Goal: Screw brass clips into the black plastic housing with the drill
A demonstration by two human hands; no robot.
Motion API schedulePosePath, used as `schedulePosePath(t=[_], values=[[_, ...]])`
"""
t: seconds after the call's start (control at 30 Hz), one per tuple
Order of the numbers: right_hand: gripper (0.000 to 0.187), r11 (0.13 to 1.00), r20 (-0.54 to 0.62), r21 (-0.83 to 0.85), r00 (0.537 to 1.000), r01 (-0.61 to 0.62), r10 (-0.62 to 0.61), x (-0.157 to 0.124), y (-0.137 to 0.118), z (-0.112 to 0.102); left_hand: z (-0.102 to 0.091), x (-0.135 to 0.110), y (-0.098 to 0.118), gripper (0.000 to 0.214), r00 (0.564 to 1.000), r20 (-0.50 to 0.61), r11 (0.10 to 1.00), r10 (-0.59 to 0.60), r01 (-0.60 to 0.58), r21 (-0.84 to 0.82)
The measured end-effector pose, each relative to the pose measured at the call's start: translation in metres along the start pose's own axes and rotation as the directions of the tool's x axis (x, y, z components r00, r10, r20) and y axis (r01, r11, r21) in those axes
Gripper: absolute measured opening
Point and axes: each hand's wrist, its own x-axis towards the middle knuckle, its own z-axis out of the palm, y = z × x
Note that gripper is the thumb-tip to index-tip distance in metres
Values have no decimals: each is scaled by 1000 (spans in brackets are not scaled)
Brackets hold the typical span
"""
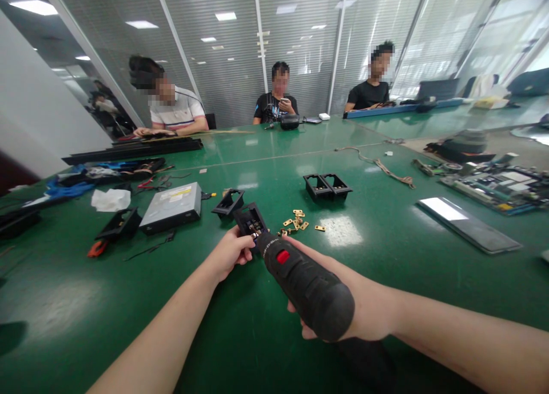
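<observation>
My right hand (355,302) is wrapped round a black cordless drill (300,279) with a red switch on top. The drill's front end points away from me at a black plastic frame (249,218), and its tip is hard to make out there. My left hand (229,252) grips that frame at its near left side, thumb on top, and holds it tilted. Small metal parts show inside the frame. Just beyond the drill lies a loose pile of small brass plates (295,222). Another black frame (229,203) sits close behind the held one.
A joined pair of black frames (327,187) stands farther back. To the left are a disc drive (172,207), a black housing (119,225) and blue gloves (64,189). A phone (467,223) and circuit boards (506,179) lie right. Three people sit across the green table (274,154).
</observation>
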Motion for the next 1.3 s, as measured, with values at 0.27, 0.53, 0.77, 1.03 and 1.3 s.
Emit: schedulePosePath(t=[0.27,0.53,0.77,1.03,1.3], values=[[122,999,23,18,999,35,-36,0,5,-2,-1,0,-2,31,1000,10,1000,7,-7,1],[120,1000,44,20,999,-2,1,-1,4,-3,-2,2,-4,32,1000,22,1000,19,-19,-16],[96,994,13,-64,996,86,-85,3,5,-5,-2,1,-3,30,1000,15,1000,13,-13,-9],[69,990,105,138,994,-32,18,5,9,-8,-2,1,-2,35,1000,10,1000,-6,6,-6],[60,891,181,425,979,-160,90,5,27,-7,-3,3,-6,34,1000,-6,1000,9,-9,12]])
